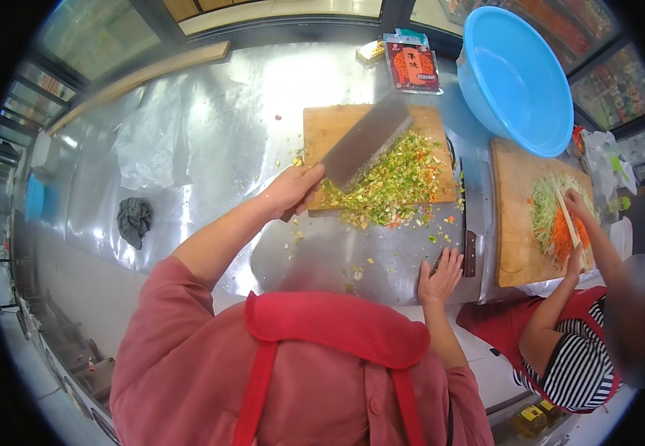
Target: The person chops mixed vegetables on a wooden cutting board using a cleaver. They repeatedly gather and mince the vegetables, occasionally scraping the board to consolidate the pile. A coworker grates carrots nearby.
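Observation:
My left hand point(298, 190) grips the handle of a wide cleaver point(366, 146). Its blade slants up to the right across a wooden cutting board point(322, 125), against the chopped vegetables. That heap of finely chopped green, pale and orange vegetables point(397, 181) covers much of the board and spills over its front edge onto the metal table. Palm down, my right hand point(441, 276) rests at the table's near edge with nothing seen in its grasp; a dark thing partly shows beside its fingers. Just right of it lies a second cleaver point(474, 192) with a brown handle.
On the right, a co-worker's hands point(576, 209) hold pale sticks over shredded vegetables on another cutting board point(514, 223). A large blue basin point(514, 83) stands behind. Red food packets point(413, 64) lie at the back. Leftward are a plastic bag point(152, 145) and a dark cloth point(135, 222).

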Demonstrator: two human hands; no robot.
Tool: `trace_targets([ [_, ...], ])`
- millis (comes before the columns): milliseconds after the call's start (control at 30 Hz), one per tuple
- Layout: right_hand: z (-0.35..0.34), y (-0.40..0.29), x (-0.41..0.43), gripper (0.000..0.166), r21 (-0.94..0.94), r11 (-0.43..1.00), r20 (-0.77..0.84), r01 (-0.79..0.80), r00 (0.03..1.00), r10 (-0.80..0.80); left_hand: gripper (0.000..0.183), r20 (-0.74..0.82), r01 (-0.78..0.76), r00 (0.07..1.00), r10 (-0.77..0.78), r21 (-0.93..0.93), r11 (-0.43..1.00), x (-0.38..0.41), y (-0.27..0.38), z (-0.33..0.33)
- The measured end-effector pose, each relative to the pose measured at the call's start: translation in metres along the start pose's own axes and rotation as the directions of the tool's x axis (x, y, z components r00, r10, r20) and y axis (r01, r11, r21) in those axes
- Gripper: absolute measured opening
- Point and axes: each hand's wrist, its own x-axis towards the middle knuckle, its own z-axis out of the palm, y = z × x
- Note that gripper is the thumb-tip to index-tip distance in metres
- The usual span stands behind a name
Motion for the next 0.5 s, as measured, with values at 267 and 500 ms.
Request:
trace_targets([
  [267, -0.009, 0.002, 0.005, 0.076, 0.063, 0.998, 0.057, -0.003, 0.998, 0.0, 0.034, -0.022, -0.116, 0.993, 0.114, -0.144, 0.983, 0.004, -0.022, 0.056],
  [500, -0.065, -0.085, 0.018, 0.082, 0.595, 0.8, 0.053, 0.082, 0.989, -0.14, 0.034, -0.138, -0.452, 0.855, 0.5, 0.275, 0.848, -0.015, -0.035, 0.098],
])
